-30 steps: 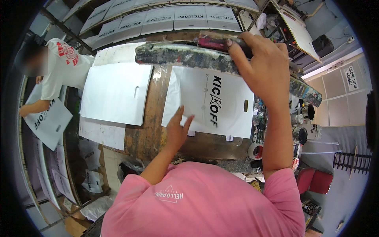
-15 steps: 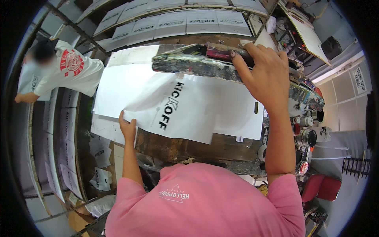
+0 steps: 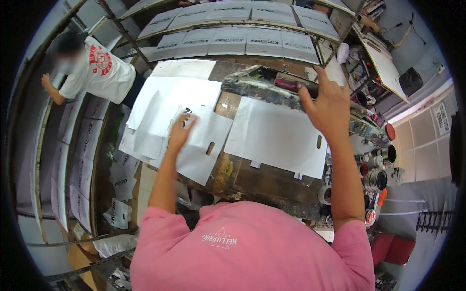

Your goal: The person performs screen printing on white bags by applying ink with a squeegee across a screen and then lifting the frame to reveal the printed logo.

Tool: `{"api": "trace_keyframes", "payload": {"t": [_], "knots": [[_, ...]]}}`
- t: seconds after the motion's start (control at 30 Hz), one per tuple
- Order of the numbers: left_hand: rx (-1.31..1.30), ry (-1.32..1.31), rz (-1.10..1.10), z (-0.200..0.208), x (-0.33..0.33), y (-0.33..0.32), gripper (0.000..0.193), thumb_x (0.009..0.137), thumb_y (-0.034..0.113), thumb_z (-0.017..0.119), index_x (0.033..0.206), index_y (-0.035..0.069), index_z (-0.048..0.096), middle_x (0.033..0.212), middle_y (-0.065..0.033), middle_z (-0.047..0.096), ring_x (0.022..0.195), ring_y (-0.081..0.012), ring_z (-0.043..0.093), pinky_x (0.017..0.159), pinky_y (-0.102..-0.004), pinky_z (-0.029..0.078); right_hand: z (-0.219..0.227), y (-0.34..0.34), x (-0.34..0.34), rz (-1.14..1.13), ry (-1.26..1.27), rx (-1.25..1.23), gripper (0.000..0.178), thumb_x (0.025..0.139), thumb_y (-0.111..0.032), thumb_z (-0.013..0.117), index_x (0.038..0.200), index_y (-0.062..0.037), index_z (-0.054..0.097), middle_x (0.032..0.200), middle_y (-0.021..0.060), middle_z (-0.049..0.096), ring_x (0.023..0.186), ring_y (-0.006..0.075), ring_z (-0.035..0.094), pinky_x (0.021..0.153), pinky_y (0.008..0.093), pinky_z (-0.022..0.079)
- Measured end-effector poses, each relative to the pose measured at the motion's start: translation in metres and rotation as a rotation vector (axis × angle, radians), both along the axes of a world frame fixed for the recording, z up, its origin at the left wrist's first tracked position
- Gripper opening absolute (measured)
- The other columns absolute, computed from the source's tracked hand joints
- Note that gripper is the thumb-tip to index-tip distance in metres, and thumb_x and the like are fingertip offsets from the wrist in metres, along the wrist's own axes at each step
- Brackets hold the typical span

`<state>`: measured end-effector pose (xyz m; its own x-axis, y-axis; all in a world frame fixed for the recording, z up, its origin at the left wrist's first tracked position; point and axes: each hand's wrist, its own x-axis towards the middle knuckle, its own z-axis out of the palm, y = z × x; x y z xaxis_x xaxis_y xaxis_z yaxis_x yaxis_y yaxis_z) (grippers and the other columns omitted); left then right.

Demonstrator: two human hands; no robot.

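My right hand (image 3: pixel 328 99) grips the paint-crusted edge of a raised screen printing frame (image 3: pixel 262 90), thumb on the near side. A dark red bar, perhaps a squeegee (image 3: pixel 286 83), rests on the frame by the thumb. Below it a blank white bag (image 3: pixel 276 133) with a slot handle lies flat on the stained worktable (image 3: pixel 242 179). To the left, my left hand (image 3: pixel 180 132) is over a white printed bag (image 3: pixel 201 160), partly covering its black lettering; its fingers are smeared by motion. That bag lies askew over other white sheets (image 3: pixel 160 97).
Racks (image 3: pixel 228 60) of printed white bags run along the back and left. At the left shelves stands a person in a white shirt (image 3: pixel 109 72). Ink tins (image 3: pixel 376 179) crowd the table's right end. Printed bags (image 3: pixel 118 213) lie on the floor, and a red chair (image 3: pixel 393 247) stands lower right.
My left hand has carried the printed bag leftward onto the other sheets, exposing the blank bag under the frame. My right hand stays on the frame. The person at left now reaches toward the shelf.
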<state>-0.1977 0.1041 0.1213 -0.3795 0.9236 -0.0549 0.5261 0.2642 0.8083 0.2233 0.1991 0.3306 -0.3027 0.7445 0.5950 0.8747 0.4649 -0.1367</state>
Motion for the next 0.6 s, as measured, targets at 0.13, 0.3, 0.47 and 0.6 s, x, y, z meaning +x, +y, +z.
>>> {"api": "trace_keyframes", "payload": {"t": [0.13, 0.3, 0.47, 0.6], "knots": [[0.235, -1.143, -0.437, 0.084, 0.167, -0.058, 0.12, 0.092, 0.08, 0.052, 0.164, -0.004, 0.008, 0.163, -0.0293, 0.033, 0.151, -0.0411, 0.037, 0.123, -0.052, 0.034, -0.052, -0.042, 0.004, 0.071, -0.169, -0.08, 0.064, 0.092, -0.041, 0.067, 0.138, 0.0017, 0.056, 0.099, 0.0164, 0.063, 0.093, 0.0332, 0.059, 0.085, 0.0456, 0.04], [-0.216, -1.543, 0.198, 0.007, 0.171, -0.101, 0.126, 0.086, 0.094, 0.037, 0.161, -0.006, 0.017, 0.157, -0.0314, 0.039, 0.148, -0.0419, 0.041, 0.12, -0.0509, 0.04, -0.166, -0.059, 0.041, 0.407, -0.29, -0.637, 0.052, 0.088, -0.026, 0.074, 0.137, -0.0104, 0.062, 0.11, 0.0159, 0.065, 0.105, 0.0362, 0.06, 0.089, 0.0491, 0.05], [-0.506, -1.531, 0.153, -0.092, 0.155, -0.104, 0.127, 0.084, 0.096, 0.039, 0.164, 0.001, 0.015, 0.16, -0.0303, 0.032, 0.145, -0.0434, 0.042, 0.119, -0.0519, 0.039, -0.268, 0.02, 0.038, 0.33, 0.012, -0.587, 0.048, 0.092, -0.015, 0.069, 0.139, -0.0153, 0.062, 0.125, 0.0139, 0.068, 0.114, 0.0379, 0.062, 0.096, 0.0505, 0.051], [-0.685, -1.504, 0.285, -0.122, 0.158, -0.093, 0.123, 0.084, 0.097, 0.033, 0.165, 0.006, 0.021, 0.158, -0.0268, 0.041, 0.146, -0.0417, 0.042, 0.121, -0.0504, 0.036, -0.292, 0.148, 0.025, 0.237, -0.14, -0.423, 0.049, 0.093, -0.015, 0.068, 0.141, -0.0173, 0.06, 0.123, 0.0122, 0.068, 0.111, 0.0362, 0.063, 0.096, 0.0482, 0.052]]}}
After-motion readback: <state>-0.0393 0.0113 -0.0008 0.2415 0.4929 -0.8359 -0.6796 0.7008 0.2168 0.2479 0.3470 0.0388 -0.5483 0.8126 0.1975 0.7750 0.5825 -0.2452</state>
